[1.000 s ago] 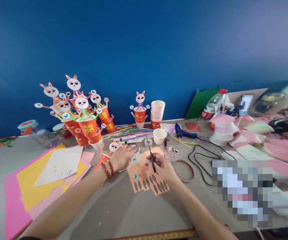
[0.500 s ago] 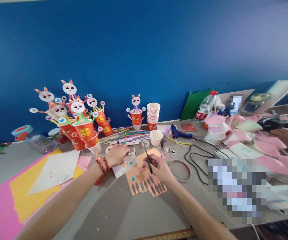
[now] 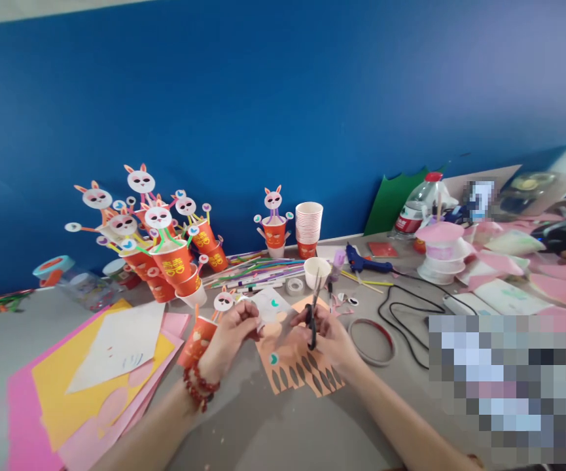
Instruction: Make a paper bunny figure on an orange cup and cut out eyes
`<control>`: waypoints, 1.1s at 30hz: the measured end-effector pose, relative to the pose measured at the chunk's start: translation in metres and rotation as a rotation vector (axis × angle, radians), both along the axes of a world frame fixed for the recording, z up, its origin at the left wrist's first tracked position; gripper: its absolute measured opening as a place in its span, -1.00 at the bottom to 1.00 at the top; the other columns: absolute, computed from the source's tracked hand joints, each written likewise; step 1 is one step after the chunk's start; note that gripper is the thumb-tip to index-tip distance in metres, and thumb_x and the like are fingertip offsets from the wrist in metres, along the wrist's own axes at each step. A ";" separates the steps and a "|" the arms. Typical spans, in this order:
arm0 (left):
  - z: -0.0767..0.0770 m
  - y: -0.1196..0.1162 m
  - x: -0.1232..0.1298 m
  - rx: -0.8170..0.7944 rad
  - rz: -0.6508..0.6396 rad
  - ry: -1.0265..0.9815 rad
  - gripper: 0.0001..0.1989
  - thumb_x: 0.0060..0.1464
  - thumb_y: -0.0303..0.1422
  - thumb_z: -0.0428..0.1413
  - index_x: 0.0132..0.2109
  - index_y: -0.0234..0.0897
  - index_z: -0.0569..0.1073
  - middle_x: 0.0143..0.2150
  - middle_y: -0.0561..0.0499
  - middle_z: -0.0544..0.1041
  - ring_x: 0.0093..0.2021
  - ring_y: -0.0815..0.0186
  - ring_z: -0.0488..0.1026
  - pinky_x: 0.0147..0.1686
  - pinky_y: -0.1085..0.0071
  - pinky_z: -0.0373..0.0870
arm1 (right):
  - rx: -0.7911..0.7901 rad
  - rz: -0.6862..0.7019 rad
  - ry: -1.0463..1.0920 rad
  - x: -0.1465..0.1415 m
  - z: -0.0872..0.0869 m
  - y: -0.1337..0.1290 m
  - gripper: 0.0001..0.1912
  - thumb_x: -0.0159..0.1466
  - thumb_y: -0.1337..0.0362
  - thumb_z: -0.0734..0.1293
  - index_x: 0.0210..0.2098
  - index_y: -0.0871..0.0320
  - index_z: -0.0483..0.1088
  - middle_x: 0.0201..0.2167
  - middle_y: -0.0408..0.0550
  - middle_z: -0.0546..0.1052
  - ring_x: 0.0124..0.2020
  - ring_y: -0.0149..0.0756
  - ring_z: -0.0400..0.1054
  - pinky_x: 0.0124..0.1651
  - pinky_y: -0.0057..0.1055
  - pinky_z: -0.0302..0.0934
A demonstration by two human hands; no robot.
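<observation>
My right hand [image 3: 326,332] grips black-handled scissors [image 3: 311,322], their blades pointing up. To its left, the fingers of my left hand [image 3: 236,330] are pinched together over something too small to make out; red bead bracelets ring that wrist. Beneath and between the hands lies an orange sheet [image 3: 283,353] with a row of dark leaf shapes and a small teal shape. A white paper [image 3: 269,302] with a teal mark rests at its upper edge. Beside my left hand are a tilted red cup [image 3: 198,339] and a white rabbit face [image 3: 224,300].
Red cups with rabbit figures [image 3: 177,265] stand at the left. Behind are stacked cups [image 3: 309,226], a white cup [image 3: 317,273] and a tape roll [image 3: 294,286]. A blue glue gun [image 3: 368,261], ring [image 3: 371,341] and bottle [image 3: 417,206] are right; coloured sheets [image 3: 47,405] left.
My left hand has drawn back toward me from the white paper, uncovering the rabbit face and red cup. The scissors have turned more upright in my right hand. The view has shifted slightly.
</observation>
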State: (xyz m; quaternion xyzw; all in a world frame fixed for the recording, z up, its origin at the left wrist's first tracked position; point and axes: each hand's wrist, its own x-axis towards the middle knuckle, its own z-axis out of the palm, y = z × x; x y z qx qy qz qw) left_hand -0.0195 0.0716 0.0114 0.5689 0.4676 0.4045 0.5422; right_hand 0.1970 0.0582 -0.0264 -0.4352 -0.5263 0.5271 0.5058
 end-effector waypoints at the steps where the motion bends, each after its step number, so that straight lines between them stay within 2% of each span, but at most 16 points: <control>1: -0.004 -0.007 0.004 -0.085 0.011 -0.128 -0.83 0.03 -0.32 0.14 -0.32 -0.24 0.28 -0.44 0.15 0.35 -0.45 0.42 0.40 -0.37 0.46 0.38 | 0.000 -0.022 0.011 0.000 -0.001 0.000 -0.71 0.08 0.12 0.47 -0.35 0.12 0.36 -0.38 -0.08 0.52 -0.37 -0.30 0.37 -0.34 -0.42 0.23; 4: -0.012 -0.020 0.009 -0.229 0.025 -0.351 -0.78 -0.02 -0.33 0.23 -0.33 -0.25 0.30 -0.46 0.16 0.39 -0.47 0.44 0.41 -0.38 0.47 0.36 | 0.030 -0.158 0.022 0.000 0.000 0.000 -0.70 0.07 0.11 0.48 -0.34 0.11 0.36 -0.41 -0.12 0.48 -0.43 -0.35 0.31 -0.40 -0.45 0.21; 7: -0.016 -0.022 0.011 -0.279 0.039 -0.423 -0.76 -0.06 -0.35 0.27 -0.34 -0.26 0.33 -0.47 0.16 0.40 -0.49 0.43 0.42 -0.39 0.46 0.37 | 0.081 -0.233 0.025 0.004 0.004 0.001 -0.66 0.09 0.11 0.47 -0.23 0.10 0.37 -0.24 -0.06 0.50 -0.44 -0.39 0.28 -0.41 -0.45 0.22; 9: -0.019 -0.023 0.011 -0.302 0.039 -0.448 -0.75 -0.08 -0.35 0.29 -0.35 -0.26 0.34 -0.47 0.16 0.40 -0.49 0.42 0.43 -0.41 0.46 0.37 | 0.063 -0.176 0.009 0.007 0.007 0.002 -0.66 0.08 0.10 0.48 -0.24 0.11 0.38 -0.24 -0.06 0.50 -0.45 -0.39 0.28 -0.41 -0.45 0.22; 13: -0.022 -0.029 0.012 -0.317 -0.034 -0.465 -0.75 -0.08 -0.32 0.30 -0.36 -0.27 0.37 -0.43 0.09 0.47 -0.41 0.36 0.47 -0.35 0.43 0.39 | -0.091 -0.002 0.048 0.007 0.008 0.000 -0.63 0.01 0.06 0.52 -0.36 0.12 0.35 -0.48 -0.18 0.43 -0.51 -0.40 0.26 -0.48 -0.48 0.17; 16: -0.021 -0.032 0.011 -0.279 -0.096 -0.421 -0.72 -0.08 -0.27 0.31 -0.24 -0.28 0.46 -0.30 -0.02 0.55 -0.27 0.26 0.51 -0.24 0.39 0.40 | -0.194 0.082 0.090 0.006 0.009 -0.004 -0.58 -0.02 0.04 0.54 -0.34 0.11 0.33 -0.51 -0.21 0.39 -0.54 -0.42 0.25 -0.50 -0.49 0.14; 19: -0.019 -0.031 0.009 -0.249 -0.033 -0.369 -0.58 -0.08 -0.21 0.30 -0.06 -0.26 0.47 -0.26 -0.03 0.56 -0.26 0.24 0.49 -0.26 0.39 0.39 | -0.223 0.101 0.078 0.005 0.012 -0.006 -0.54 -0.05 0.02 0.54 -0.34 0.11 0.33 -0.50 -0.19 0.40 -0.54 -0.40 0.27 -0.51 -0.48 0.15; 21: -0.016 -0.027 0.004 -0.229 -0.016 -0.359 -0.57 -0.06 -0.12 0.27 -0.08 -0.27 0.48 -0.30 -0.03 0.54 -0.35 0.28 0.46 -0.36 0.42 0.38 | -0.219 0.102 0.077 0.006 0.013 -0.007 -0.55 -0.05 0.02 0.54 -0.35 0.10 0.32 -0.51 -0.20 0.40 -0.55 -0.40 0.25 -0.52 -0.49 0.13; 23: -0.009 -0.022 -0.003 -0.217 -0.094 -0.365 -0.53 -0.01 0.02 0.18 -0.15 -0.29 0.50 -0.31 -0.07 0.53 -0.39 0.28 0.44 -0.43 0.41 0.38 | -0.213 0.120 0.082 0.006 0.015 -0.007 -0.57 -0.05 0.05 0.54 -0.36 0.10 0.33 -0.52 -0.21 0.39 -0.56 -0.42 0.23 -0.53 -0.49 0.11; 25: 0.000 -0.016 -0.009 -0.247 -0.202 -0.337 -0.52 0.05 0.07 0.11 -0.19 -0.29 0.52 -0.27 -0.09 0.54 -0.32 0.22 0.47 -0.39 0.38 0.41 | -0.193 0.143 0.067 0.007 0.015 -0.007 -0.60 -0.05 0.08 0.54 -0.37 0.11 0.34 -0.52 -0.22 0.38 -0.57 -0.43 0.21 -0.53 -0.49 0.10; 28: 0.010 -0.009 -0.012 -0.204 -0.334 -0.069 -0.69 0.08 -0.11 0.19 -0.22 -0.30 0.53 -0.35 -0.02 0.54 -0.39 0.31 0.46 -0.43 0.45 0.39 | -0.127 0.173 0.007 0.007 0.013 -0.004 -0.64 -0.02 0.11 0.52 -0.37 0.12 0.35 -0.49 -0.18 0.40 -0.54 -0.42 0.22 -0.51 -0.49 0.13; 30: 0.012 -0.006 -0.009 -0.139 -0.325 0.071 -0.74 0.09 -0.17 0.20 -0.28 -0.31 0.52 -0.43 0.03 0.53 -0.48 0.37 0.44 -0.50 0.49 0.34 | -0.052 0.104 -0.049 0.008 0.012 -0.003 -0.67 0.03 0.11 0.49 -0.35 0.11 0.35 -0.43 -0.13 0.44 -0.49 -0.38 0.27 -0.48 -0.47 0.17; 33: 0.014 0.000 -0.003 -0.039 -0.172 0.092 -0.72 0.14 -0.15 0.14 -0.32 -0.30 0.47 -0.52 0.05 0.52 -0.55 0.37 0.45 -0.54 0.50 0.33 | 0.103 -0.167 -0.149 0.013 0.012 -0.003 -0.71 0.15 0.09 0.42 -0.22 0.07 0.35 -0.29 -0.05 0.49 -0.45 -0.33 0.28 -0.44 -0.43 0.21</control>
